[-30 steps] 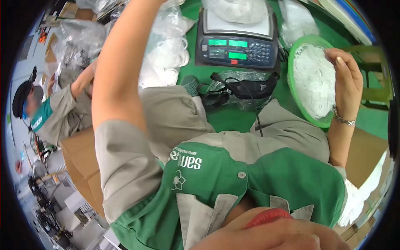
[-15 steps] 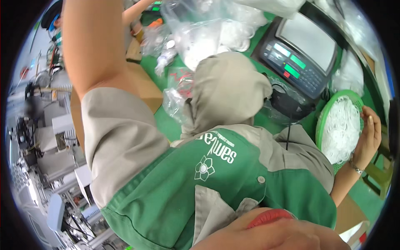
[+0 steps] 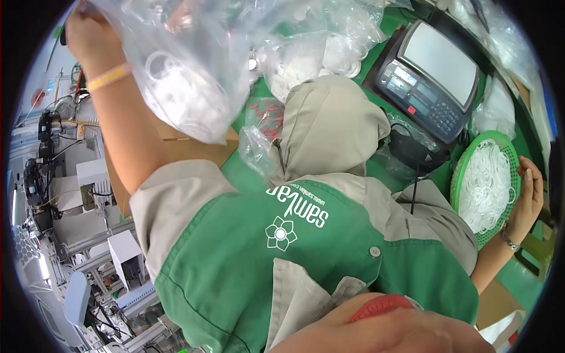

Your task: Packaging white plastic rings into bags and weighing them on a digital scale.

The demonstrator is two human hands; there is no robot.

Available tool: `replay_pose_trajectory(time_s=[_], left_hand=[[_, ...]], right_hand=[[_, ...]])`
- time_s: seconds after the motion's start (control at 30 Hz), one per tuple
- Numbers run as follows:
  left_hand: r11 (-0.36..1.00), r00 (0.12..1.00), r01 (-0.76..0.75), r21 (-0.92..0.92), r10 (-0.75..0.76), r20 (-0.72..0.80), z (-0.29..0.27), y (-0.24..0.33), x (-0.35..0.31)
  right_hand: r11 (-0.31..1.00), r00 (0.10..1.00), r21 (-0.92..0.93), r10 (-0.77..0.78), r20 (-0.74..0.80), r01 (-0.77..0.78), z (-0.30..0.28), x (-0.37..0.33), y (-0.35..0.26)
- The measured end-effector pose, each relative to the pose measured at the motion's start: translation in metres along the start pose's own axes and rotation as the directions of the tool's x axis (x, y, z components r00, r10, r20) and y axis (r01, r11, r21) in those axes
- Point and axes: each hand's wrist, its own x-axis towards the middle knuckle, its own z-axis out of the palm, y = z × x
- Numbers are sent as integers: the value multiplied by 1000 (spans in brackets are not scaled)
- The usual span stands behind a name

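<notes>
At the upper left, my left hand (image 3: 97,41), with a yellow band at the wrist, grips the gathered side of a clear plastic bag (image 3: 191,106). White rings fill the bag's lower part, which hangs above a cardboard box. At the far right my right hand (image 3: 527,200) lies along the outer side of a green basket (image 3: 484,236). Its fingers are loosely bent near the rim and its thumb is hidden. The basket holds a heap of thin white rings (image 3: 485,188).
A dark counting scale (image 3: 438,82) with a pale pan stands at the back right. More clear bags of white pieces (image 3: 312,62) lie at the back. A black item with a cord (image 3: 415,152) lies before the scale. The cardboard box (image 3: 206,146) is at left, machines beyond.
My left hand has come into view at the upper left with the bag of white rings. The scale's green displays have gone dim. My right hand stays beside the basket, fingers slightly more bent.
</notes>
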Motion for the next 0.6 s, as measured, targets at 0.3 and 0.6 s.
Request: replay_pose_trajectory(time_s=[0.3,0.6], left_hand=[[376,787,-617,692,269,556,-75,-243,-99],[758,768,509,409,-614,183,-22,-348,-207]], right_hand=[[983,963,47,185,-194,-179,-22,1,26],[752,558,55,534,-636,-657,-2,-123,48]])
